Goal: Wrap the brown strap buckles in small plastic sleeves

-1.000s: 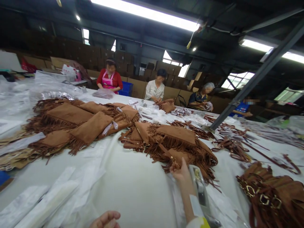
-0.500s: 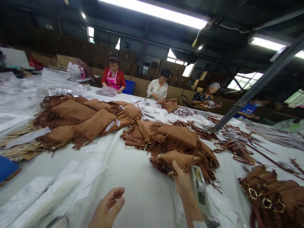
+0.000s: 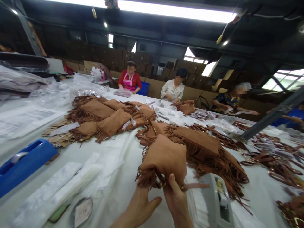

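A brown suede bag point(image 3: 166, 155) with fringe is raised above the table in front of me. My right hand point(image 3: 177, 196) grips its near edge, thumb on top, beside a metal ring and a short strap. My left hand point(image 3: 142, 202) is at the bag's fringed lower left corner; its fingers go under the fringe and its thumb points right. Behind the bag lies a pile of fringed brown bags point(image 3: 199, 139), and a second pile point(image 3: 114, 120) is farther left.
A grey tape dispenser point(image 3: 219, 202) stands right of my hands; a blue one point(image 3: 26, 164) is at the left. White wrapping strips point(image 3: 61, 190) and a round dish point(image 3: 82, 212) lie near left. Straps point(image 3: 273, 158) lie right, beside a metal post point(image 3: 273, 114). Several people sit across the table.
The bag has been lifted off the pile and brought nearer by my right hand. My left hand has moved right and up to its fringe. The view has turned left.
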`<state>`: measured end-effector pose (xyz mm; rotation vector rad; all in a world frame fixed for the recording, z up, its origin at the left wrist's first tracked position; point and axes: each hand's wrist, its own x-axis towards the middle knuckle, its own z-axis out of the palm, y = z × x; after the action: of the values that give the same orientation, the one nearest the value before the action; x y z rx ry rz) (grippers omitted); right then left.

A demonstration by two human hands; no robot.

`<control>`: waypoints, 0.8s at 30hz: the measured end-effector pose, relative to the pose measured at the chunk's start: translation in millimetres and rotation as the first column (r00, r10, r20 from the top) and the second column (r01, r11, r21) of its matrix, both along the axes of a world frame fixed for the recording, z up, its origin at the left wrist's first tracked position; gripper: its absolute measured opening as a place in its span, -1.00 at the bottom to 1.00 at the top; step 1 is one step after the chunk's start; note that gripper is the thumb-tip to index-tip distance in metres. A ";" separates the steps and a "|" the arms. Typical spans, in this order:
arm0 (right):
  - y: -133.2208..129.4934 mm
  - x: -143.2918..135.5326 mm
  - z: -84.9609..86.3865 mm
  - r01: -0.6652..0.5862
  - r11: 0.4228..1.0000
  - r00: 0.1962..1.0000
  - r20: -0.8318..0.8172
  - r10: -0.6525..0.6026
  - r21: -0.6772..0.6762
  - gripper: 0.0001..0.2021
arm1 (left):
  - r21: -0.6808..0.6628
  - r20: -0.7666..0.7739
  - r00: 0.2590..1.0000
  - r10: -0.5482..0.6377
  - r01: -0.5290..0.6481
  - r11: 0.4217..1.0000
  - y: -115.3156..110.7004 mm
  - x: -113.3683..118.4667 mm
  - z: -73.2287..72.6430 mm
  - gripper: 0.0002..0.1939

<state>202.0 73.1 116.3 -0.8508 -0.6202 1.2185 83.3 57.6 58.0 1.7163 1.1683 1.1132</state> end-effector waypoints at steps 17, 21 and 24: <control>-11.4 10.4 -91.5 0.081 0.919 0.777 0.602 0.185 -0.387 -0.42 | -0.813 0.457 0.850 0.263 0.278 0.512 -53.9 -24.6 -44.4 -0.31; -64.3 -4.1 -100.1 -0.182 0.819 0.697 0.517 0.497 -0.544 -0.45 | -0.757 0.558 0.799 0.223 0.381 0.532 -65.2 -31.0 -38.0 -0.42; -86.6 -19.7 -90.4 -0.320 0.773 0.691 0.423 0.586 -0.548 -0.50 | -0.720 0.536 0.834 0.132 0.370 0.587 -76.4 -36.9 -40.3 -0.38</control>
<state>182.3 -13.5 25.9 -1.5490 -1.1386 1.6092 46.4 -18.8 17.6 0.6640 0.9259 0.7007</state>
